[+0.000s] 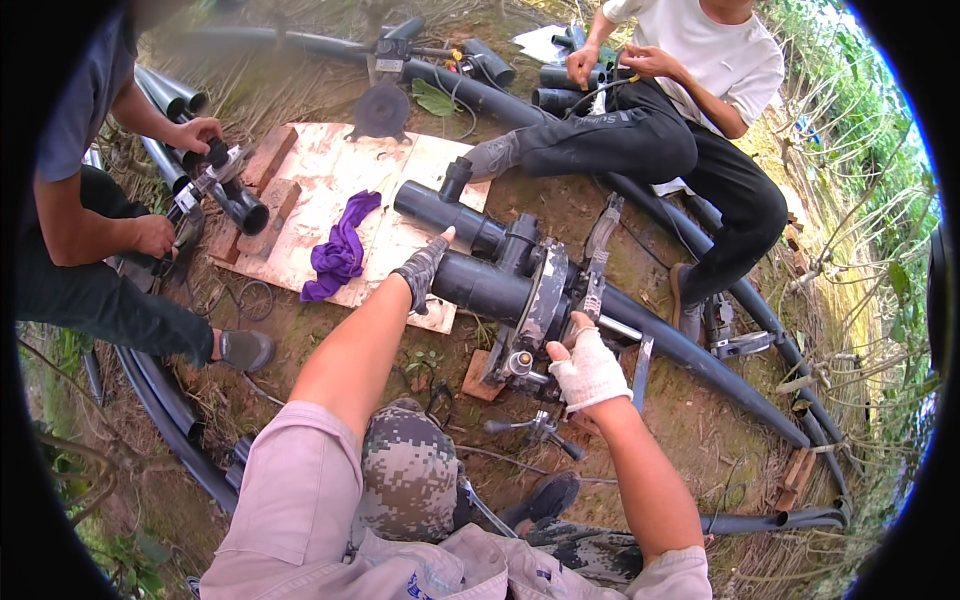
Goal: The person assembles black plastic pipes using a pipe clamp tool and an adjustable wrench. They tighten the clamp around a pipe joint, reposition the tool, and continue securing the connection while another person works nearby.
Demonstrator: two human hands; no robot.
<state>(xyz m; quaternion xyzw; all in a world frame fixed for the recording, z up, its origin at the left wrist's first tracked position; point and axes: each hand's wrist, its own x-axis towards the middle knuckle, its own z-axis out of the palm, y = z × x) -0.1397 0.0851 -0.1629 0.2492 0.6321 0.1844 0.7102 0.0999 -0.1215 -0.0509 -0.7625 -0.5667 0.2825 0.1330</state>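
Note:
My left hand (422,272), in a grey fingerless glove, grips the near left end of a thick black plastic pipe (485,287). One bare fingertip points up past its rim. This pipe sits in a worn metal pipe clamp machine (543,300), and a short branch (519,240) stands up from it. My right hand (590,372), in a white fingerless glove, closes on the machine's near side; its lower fingers are partly hidden. Just beyond lies a second black pipe piece (440,206) with an upright branch. A long black pipe (690,355) runs out from the machine's right side.
A pale board (400,240) carries a purple cloth (342,247) and bricks (270,155). At left, a co-worker's hands (155,235) handle a tool on a pipe. Another person (640,140) sits at the far right, holding a thin cable. A camouflage cap (408,470) is below my arms.

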